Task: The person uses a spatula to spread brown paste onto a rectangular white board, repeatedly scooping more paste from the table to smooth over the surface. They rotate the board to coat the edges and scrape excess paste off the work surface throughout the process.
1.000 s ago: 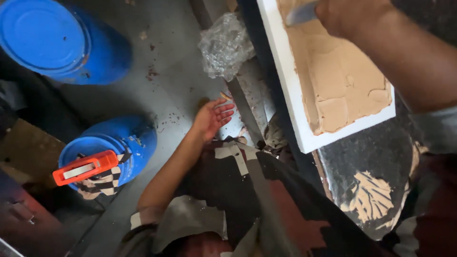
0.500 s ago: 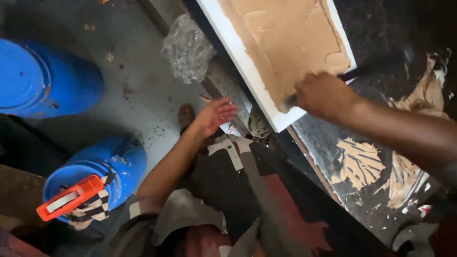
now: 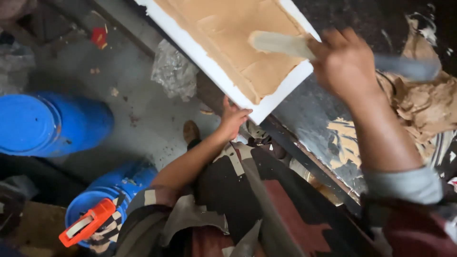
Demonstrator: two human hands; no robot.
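Observation:
A white board [image 3: 209,62] coated with tan putty lies tilted on a dark, putty-smeared worktable [image 3: 323,114]. My right hand [image 3: 345,62] is closed on a long flat scraper [image 3: 285,45]; its blade rests on the tan layer near the board's lower corner. My left hand [image 3: 232,119] grips the board's near edge by that corner. A heap of tan putty [image 3: 423,104] sits on the table to the right of my right hand.
Two blue drums stand on the grey floor at left: one with a lid [image 3: 43,123], one lower [image 3: 114,190] carrying an orange tool [image 3: 85,223]. Crumpled clear plastic [image 3: 173,71] lies by the table edge. A shoe [image 3: 191,131] shows below.
The view has shifted. My right hand has swung the scraper from the board's lower edge to its corner, blade now pointing left. My left hand has risen from the table edge to grip the board.

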